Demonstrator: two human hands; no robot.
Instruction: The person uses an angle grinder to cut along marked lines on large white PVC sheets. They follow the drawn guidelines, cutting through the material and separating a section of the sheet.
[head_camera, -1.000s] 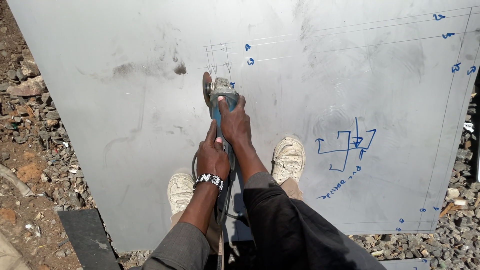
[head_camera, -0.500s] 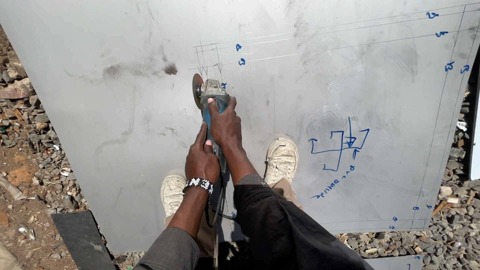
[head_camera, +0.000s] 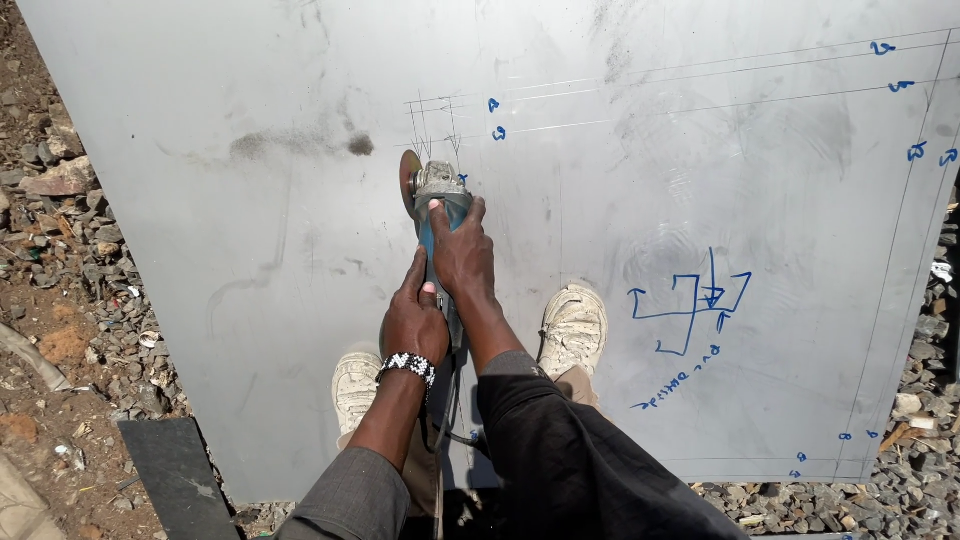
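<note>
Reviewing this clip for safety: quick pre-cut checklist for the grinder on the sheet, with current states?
1. Both hands on angle grinder: left hand at the rear, right hand forward. Ok.
2. Disc near the scribed lines on the metal sheet. Ok.
3. Shoes behind the disc, standing on the sheet. Ok.
4. Gloves: bare hands. Not ok.
5. Cable runs between the legs. Cannot tell if snag-free.
</note>
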